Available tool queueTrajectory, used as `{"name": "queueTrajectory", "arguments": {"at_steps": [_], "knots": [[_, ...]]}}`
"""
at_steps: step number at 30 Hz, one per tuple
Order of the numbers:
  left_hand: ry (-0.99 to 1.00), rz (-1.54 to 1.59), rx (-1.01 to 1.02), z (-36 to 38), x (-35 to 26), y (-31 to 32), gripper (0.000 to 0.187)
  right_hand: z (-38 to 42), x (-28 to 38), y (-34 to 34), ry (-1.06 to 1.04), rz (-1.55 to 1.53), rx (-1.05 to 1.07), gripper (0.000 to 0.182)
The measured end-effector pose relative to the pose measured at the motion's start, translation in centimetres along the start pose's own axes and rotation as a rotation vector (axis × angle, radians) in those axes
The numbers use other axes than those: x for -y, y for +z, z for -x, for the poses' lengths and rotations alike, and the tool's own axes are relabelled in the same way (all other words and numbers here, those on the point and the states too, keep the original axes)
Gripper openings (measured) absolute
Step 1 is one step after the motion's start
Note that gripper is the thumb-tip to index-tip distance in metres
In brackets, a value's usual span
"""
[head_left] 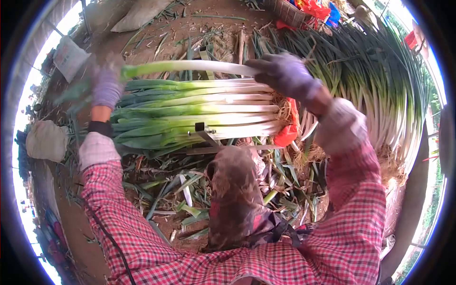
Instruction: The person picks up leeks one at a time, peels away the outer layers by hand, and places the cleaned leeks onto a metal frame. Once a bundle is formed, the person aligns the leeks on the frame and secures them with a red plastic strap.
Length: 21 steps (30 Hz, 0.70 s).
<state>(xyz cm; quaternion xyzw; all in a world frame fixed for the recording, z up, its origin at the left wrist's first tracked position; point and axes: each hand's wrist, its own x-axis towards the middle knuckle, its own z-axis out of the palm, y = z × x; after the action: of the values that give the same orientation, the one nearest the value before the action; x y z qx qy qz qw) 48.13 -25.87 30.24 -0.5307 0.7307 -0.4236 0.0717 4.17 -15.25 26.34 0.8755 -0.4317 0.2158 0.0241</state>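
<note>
One long leek point(190, 66) stretches across between my two gloved hands, above a row of leeks. My right hand point(285, 73) is closed round its white root end. At its green leaf end is my left hand point(108, 83), whose fingers are smeared by motion. Below, several leeks point(204, 107) lie side by side on a low metal stand point(206, 137), white ends to the right, green leaves to the left. A red-orange wrap point(289, 128) lies by their roots.
At the right a large heap of leeks point(375, 90) leans in a row. A basket point(287, 13) with red and blue cloth stands at the top. Sacks point(46, 141) lie at the left. Cut leaves point(190, 209) litter the ground round my knee point(235, 199).
</note>
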Motion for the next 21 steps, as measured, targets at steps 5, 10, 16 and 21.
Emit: {"name": "queueTrajectory", "arguments": {"at_steps": [5, 10, 16, 21], "knots": [[0.080, 0.171, 0.639, -3.9, -7.7, 4.4, 0.062, -4.1, -8.7, 13.6, 0.219, 0.099, 0.207, 0.021], [0.252, 0.274, 0.491, -4.3, -13.7, 13.9, 0.065, -2.4, -14.0, 21.1, 0.511, 0.206, 0.592, 0.024], [0.275, 0.261, 0.591, -3.7, -14.3, 18.0, 0.072, -1.9, -13.1, 22.4, 0.549, 0.218, 0.594, 0.017], [0.250, 0.265, 0.650, -3.6, -15.5, 20.3, 0.076, -2.7, -12.5, 24.9, 0.663, 0.256, 0.664, 0.023]]}}
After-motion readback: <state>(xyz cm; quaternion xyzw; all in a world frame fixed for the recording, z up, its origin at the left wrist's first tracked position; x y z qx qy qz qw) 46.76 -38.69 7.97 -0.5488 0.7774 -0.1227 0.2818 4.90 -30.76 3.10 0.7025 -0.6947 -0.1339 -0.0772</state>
